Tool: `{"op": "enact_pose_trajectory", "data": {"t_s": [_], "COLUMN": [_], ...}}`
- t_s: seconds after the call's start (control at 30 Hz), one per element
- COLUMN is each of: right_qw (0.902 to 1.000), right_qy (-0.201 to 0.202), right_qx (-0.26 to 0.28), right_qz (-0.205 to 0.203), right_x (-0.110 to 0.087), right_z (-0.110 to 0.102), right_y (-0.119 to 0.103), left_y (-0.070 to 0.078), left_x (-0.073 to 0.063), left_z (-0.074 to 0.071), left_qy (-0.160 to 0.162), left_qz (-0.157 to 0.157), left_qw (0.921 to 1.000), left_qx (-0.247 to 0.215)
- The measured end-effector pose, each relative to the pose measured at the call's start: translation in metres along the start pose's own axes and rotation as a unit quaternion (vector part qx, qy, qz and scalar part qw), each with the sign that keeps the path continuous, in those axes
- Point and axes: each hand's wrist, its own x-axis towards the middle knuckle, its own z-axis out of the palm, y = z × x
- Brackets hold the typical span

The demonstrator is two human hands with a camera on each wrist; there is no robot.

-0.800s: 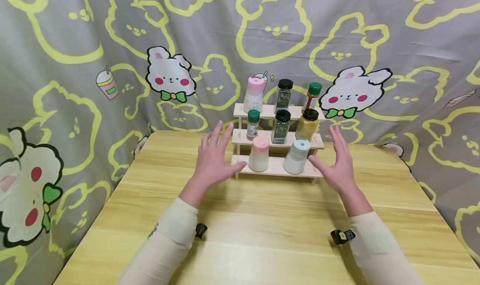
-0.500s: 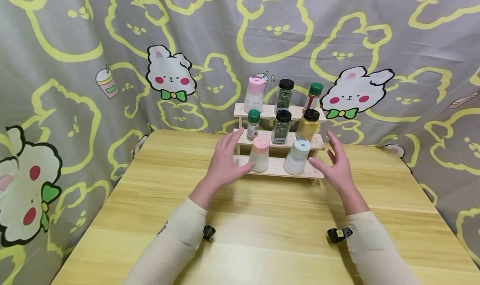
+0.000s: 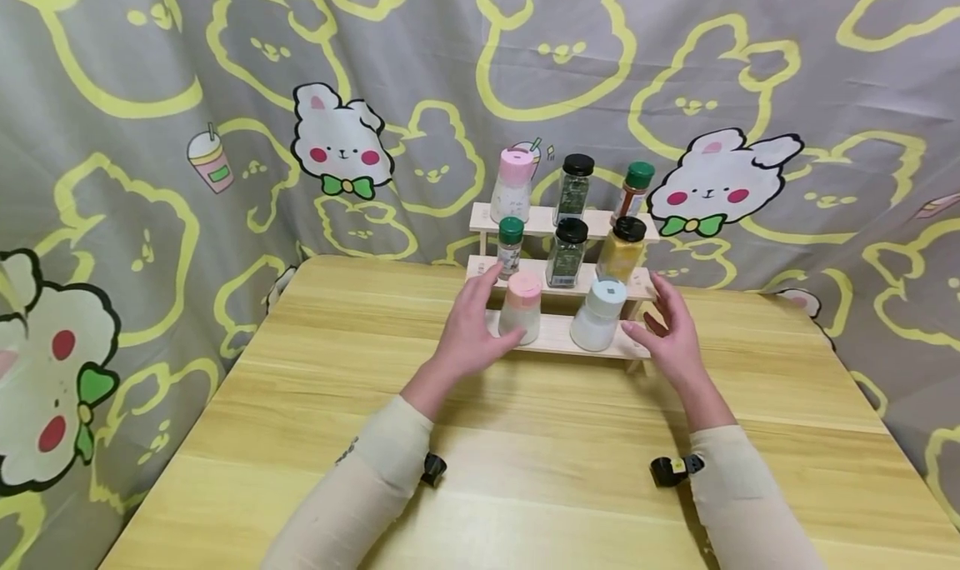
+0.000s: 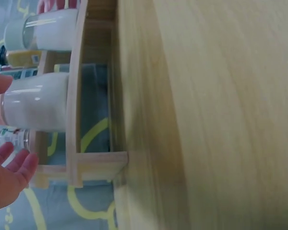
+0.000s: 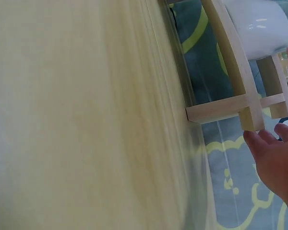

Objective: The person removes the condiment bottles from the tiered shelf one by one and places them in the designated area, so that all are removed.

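A three-tier wooden rack (image 3: 558,334) stands at the back of the table. On its bottom tier are a pink-capped shaker (image 3: 520,320) and a pale-blue-capped shaker (image 3: 596,324), both with white contents. My left hand (image 3: 471,328) is spread about the pink-capped shaker at the rack's left end; in the left wrist view its fingers (image 4: 23,167) are below the small green-capped bottle (image 4: 12,138). Whether it touches anything is unclear. At the rack's right end is my right hand (image 3: 677,341), loosely bent, its fingertips (image 5: 252,136) at or against the shelf end.
Middle tier: green-capped bottle (image 3: 510,253), black-capped herb jar (image 3: 566,257), yellow spice jar (image 3: 620,257). Top tier: pink-capped shaker (image 3: 513,197), black-capped jar (image 3: 574,193), green-capped bottle (image 3: 633,188). A patterned curtain (image 3: 435,62) hangs behind the wooden table (image 3: 540,487).
My left hand has moved right and closer to the pink-capped shaker. My right hand's fingers have drawn in slightly toward the rack's right end. The rack and jars stay in place.
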Motion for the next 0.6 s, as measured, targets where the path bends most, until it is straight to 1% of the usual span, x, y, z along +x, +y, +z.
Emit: {"op": "enact_pose_trajectory", "data": {"t_s": [0.17,0.27,0.43,0.6], "right_qw": [0.9998,0.9995,0.9990,0.9986], "right_qy": [-0.011,-0.018,-0.031,-0.032], "right_qx": [0.005,0.009,0.019,0.036], "right_qz": [0.016,0.023,0.024,0.022], "right_x": [0.003,0.003,0.002,0.001], "right_z": [-0.001,-0.001,0.001,0.003], "right_y": [0.007,0.009,0.012,0.014], "left_y": [-0.001,-0.002,-0.003,-0.004], "left_x": [0.000,-0.001,-0.002,-0.003], "left_z": [0.007,0.012,0.018,0.021], "left_qy": [-0.006,-0.006,-0.002,0.000], "left_qz": [-0.007,-0.005,0.000,-0.006], "left_qw": [0.9998,0.9997,0.9997,0.9996], "left_qx": [-0.016,-0.023,-0.024,-0.029]}}
